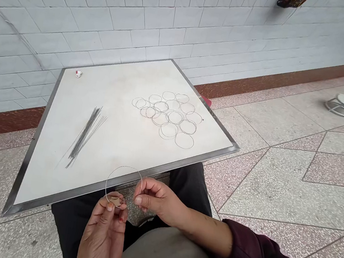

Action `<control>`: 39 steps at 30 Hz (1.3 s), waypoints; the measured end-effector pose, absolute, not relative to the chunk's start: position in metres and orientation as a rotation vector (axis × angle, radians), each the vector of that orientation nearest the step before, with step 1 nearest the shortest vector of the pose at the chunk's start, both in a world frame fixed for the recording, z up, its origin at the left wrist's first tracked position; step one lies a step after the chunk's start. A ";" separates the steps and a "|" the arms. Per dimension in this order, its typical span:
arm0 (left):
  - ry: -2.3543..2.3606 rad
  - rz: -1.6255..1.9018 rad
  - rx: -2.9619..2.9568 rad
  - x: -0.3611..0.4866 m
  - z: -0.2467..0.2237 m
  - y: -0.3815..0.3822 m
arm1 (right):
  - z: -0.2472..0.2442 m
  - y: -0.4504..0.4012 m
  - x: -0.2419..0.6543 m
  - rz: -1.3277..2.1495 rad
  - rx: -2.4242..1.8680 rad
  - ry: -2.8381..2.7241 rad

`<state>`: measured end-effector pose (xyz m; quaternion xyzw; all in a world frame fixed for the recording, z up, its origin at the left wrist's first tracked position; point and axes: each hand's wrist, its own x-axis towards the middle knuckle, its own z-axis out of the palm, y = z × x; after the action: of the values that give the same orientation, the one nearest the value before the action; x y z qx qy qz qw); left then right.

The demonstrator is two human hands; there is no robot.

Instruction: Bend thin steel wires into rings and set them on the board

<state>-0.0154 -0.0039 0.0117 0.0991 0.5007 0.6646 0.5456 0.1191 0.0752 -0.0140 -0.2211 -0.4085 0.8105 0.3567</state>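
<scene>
A thin wire ring (126, 166), smooth and almost round, is held at its lower side by the left hand (104, 232), with the thumb pressed toward the fingers. A small, flat brown piece (115, 201) is also held at those fingertips; its material cannot be told. The right hand (161, 202) is curled at the ring's right side, thumb and forefinger drawn close together; whether the wire is gripped there cannot be told.

The ring is seen against the near edge of the worktop (108, 145), around the middle of that edge. The pale, smooth worktop is bordered by a grey metal trim (70, 193). Toward its right edge, many fine wire rings (175, 117) are spread flat, several overlapped. Toward the left edge, straight wires (84, 136) are laid in a loose, slanted bundle, a few strands splayed apart. Near the far left corner, a small white-and-red object (78, 74) is placed.

Beyond the far edge, a wall (160, 28) is faced with glossy pale tiles. The floor (294, 193) is patterned in speckled grey and pinkish panels divided by thin dark lines.
</scene>
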 end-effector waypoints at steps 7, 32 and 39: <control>1.200 1.563 0.307 -0.021 0.011 -0.002 | -0.015 0.079 0.123 2.053 -0.534 -0.941; 1.076 1.368 0.254 -0.016 0.014 -0.006 | -0.009 0.097 0.143 1.316 -0.358 -1.964; 1.092 1.345 0.292 -0.015 0.018 -0.005 | -0.008 0.095 0.145 1.292 -0.336 -1.953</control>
<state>-0.0150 -0.0055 0.0185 0.1280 0.4783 0.5892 0.6385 0.1446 0.0950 -0.0083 -0.1317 -0.7641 0.5056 0.3785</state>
